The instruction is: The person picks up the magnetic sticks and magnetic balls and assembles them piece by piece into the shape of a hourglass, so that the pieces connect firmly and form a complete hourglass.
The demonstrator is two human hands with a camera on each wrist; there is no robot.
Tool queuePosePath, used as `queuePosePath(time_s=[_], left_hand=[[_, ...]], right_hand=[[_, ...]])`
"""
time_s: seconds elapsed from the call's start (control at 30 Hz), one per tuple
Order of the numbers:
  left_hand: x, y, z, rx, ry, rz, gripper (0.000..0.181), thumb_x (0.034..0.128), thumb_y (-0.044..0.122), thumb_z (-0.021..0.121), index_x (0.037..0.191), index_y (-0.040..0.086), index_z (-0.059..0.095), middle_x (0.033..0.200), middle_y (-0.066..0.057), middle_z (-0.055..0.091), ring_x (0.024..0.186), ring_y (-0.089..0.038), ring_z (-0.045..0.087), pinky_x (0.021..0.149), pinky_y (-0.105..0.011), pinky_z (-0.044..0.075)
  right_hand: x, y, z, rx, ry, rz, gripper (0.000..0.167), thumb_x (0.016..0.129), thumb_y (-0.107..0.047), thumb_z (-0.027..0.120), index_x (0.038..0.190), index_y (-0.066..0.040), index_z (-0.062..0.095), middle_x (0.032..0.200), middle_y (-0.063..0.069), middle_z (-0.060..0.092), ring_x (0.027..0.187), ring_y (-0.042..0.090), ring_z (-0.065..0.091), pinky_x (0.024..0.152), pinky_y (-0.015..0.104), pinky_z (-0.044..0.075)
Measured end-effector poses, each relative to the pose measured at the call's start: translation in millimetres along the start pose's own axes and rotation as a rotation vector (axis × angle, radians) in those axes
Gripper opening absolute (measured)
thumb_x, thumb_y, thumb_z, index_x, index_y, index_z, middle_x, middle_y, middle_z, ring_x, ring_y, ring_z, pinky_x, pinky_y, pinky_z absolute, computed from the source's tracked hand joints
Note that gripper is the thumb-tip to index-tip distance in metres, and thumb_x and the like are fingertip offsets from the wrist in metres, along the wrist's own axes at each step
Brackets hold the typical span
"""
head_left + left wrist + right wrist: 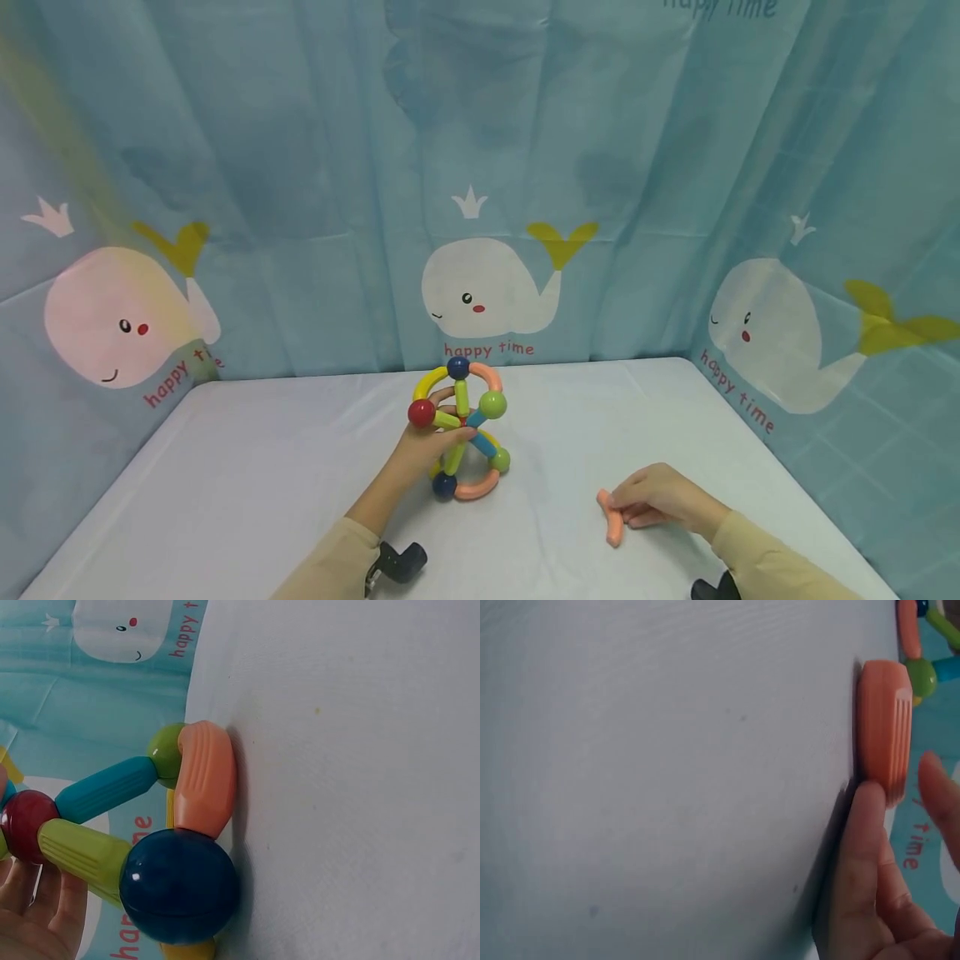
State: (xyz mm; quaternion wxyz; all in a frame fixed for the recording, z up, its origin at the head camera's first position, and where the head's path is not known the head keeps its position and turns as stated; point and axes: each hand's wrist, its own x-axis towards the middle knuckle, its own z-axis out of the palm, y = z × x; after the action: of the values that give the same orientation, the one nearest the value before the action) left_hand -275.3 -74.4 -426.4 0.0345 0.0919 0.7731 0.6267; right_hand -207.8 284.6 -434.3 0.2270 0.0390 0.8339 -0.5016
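My left hand (pixel 423 446) grips the middle of a magnetic stick-and-ball structure (pixel 483 444), which stands upright near the table's centre. Straight green and blue sticks meet at a central red ball (pixel 30 825); curved yellow and pink sticks join the outer balls. Low on the structure, a dark blue ball (pixel 180 885) and a curved pink stick (pixel 206 776) show in the left wrist view. My right hand (pixel 660 497) is at a loose curved pink stick (pixel 614 527) lying on the table. One fingertip touches its end, while the thumb (pixel 936 776) stands apart from it.
A white cloth covers the table (pixel 247 475). Behind and along both sides hangs a blue curtain (pixel 300 167) printed with whales. Black pieces (pixel 403 563) are strapped at both wrists, by the beige sleeves.
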Motion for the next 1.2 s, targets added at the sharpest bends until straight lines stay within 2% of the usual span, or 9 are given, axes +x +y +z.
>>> queuePosePath(time_s=[0.17, 0.27, 0.37, 0.53, 0.63, 0.73, 0.8, 0.97, 1.2], left_hand=[[0.2, -1.8, -1.0, -0.009, -0.004, 0.0, 0.072, 0.0835, 0.02, 0.08, 0.147, 0.026, 0.046, 0.112, -0.005, 0.07, 0.101, -0.018, 0.066, 0.09, -0.038, 0.056], [0.7, -3.5, -0.9, -0.014, -0.004, -0.009, 0.072, 0.0836, 0.021, 0.08, 0.146, 0.027, 0.045, 0.114, -0.005, 0.07, 0.102, -0.018, 0.066, 0.092, -0.038, 0.056], [0.6, -4.2, -0.4, -0.004, -0.008, -0.003, 0.071, 0.085, 0.019, 0.079, 0.147, 0.026, 0.045, 0.114, -0.005, 0.07, 0.102, -0.019, 0.066, 0.091, -0.038, 0.056], [-0.3, -4.7, -0.4, 0.004, -0.011, 0.0, 0.071, 0.0849, 0.019, 0.079, 0.147, 0.024, 0.045, 0.116, -0.007, 0.07, 0.104, -0.021, 0.066, 0.093, -0.04, 0.056], [-0.7, -5.0, -0.8, 0.015, 0.017, -0.006, 0.071, 0.0831, 0.021, 0.081, 0.145, 0.023, 0.047, 0.115, -0.007, 0.07, 0.108, -0.021, 0.065, 0.095, -0.045, 0.055], [-0.9, -5.3, -0.4, 0.014, 0.037, 0.002, 0.07, 0.0829, 0.021, 0.081, 0.144, 0.02, 0.048, 0.112, -0.007, 0.071, 0.107, -0.021, 0.066, 0.095, -0.047, 0.055], [-0.8, -5.0, 0.4, -0.002, 0.04, 0.001, 0.07, 0.0827, 0.019, 0.081, 0.144, 0.021, 0.048, 0.112, -0.006, 0.071, 0.105, -0.019, 0.066, 0.095, -0.044, 0.056], [-2.3, -3.1, 2.3, -0.021, 0.046, -0.008, 0.07, 0.0825, 0.015, 0.081, 0.144, 0.024, 0.049, 0.111, -0.005, 0.071, 0.099, -0.017, 0.067, 0.09, -0.036, 0.057], [-3.7, -4.5, 2.6, 0.055, 0.072, -0.023, 0.068, 0.0832, 0.022, 0.081, 0.143, 0.019, 0.048, 0.119, -0.007, 0.07, 0.107, -0.021, 0.066, 0.097, -0.047, 0.055]], right_hand=[[1.0, -8, 9, -0.102, 0.105, 0.04, 0.026, 0.078, -0.016, 0.081, 0.094, 0.003, 0.075, 0.077, 0.002, 0.073, 0.065, 0.008, 0.065, 0.062, 0.024, 0.059], [2.6, -10, 13, -0.112, 0.103, 0.039, 0.026, 0.078, -0.016, 0.08, 0.094, 0.004, 0.075, 0.076, 0.002, 0.072, 0.065, 0.008, 0.064, 0.063, 0.025, 0.059], [5.3, -12, 15, -0.061, 0.041, 0.002, 0.028, 0.08, -0.017, 0.078, 0.098, 0.004, 0.075, 0.078, 0.0, 0.073, 0.068, 0.007, 0.065, 0.065, 0.024, 0.06], [10.1, -21, 21, 0.063, -0.123, -0.079, 0.031, 0.085, -0.022, 0.073, 0.098, 0.007, 0.073, 0.076, 0.006, 0.076, 0.08, 0.007, 0.068, 0.07, 0.023, 0.059], [11.6, -29, 26, 0.097, -0.177, -0.102, 0.034, 0.088, -0.025, 0.07, 0.097, 0.008, 0.073, 0.076, 0.008, 0.076, 0.086, 0.007, 0.069, 0.072, 0.022, 0.058], [13.7, -38, 32, 0.136, -0.182, -0.098, 0.037, 0.09, -0.028, 0.069, 0.101, 0.008, 0.072, 0.08, 0.007, 0.077, 0.089, 0.009, 0.07, 0.077, 0.025, 0.059], [15.2, -45, 36, 0.161, -0.183, -0.096, 0.039, 0.091, -0.03, 0.068, 0.103, 0.007, 0.072, 0.084, 0.007, 0.078, 0.092, 0.009, 0.07, 0.081, 0.026, 0.059], [16.3, -65, 47, 0.238, -0.244, -0.105, 0.043, 0.094, -0.033, 0.066, 0.105, 0.008, 0.071, 0.089, 0.007, 0.077, 0.1, 0.012, 0.07, 0.088, 0.027, 0.058], [9.1, -91, 60, 0.453, -0.273, -0.079, 0.033, 0.095, -0.025, 0.068, 0.117, -0.001, 0.068, 0.101, 0.008, 0.077, 0.099, 0.009, 0.07, 0.086, 0.022, 0.058]])
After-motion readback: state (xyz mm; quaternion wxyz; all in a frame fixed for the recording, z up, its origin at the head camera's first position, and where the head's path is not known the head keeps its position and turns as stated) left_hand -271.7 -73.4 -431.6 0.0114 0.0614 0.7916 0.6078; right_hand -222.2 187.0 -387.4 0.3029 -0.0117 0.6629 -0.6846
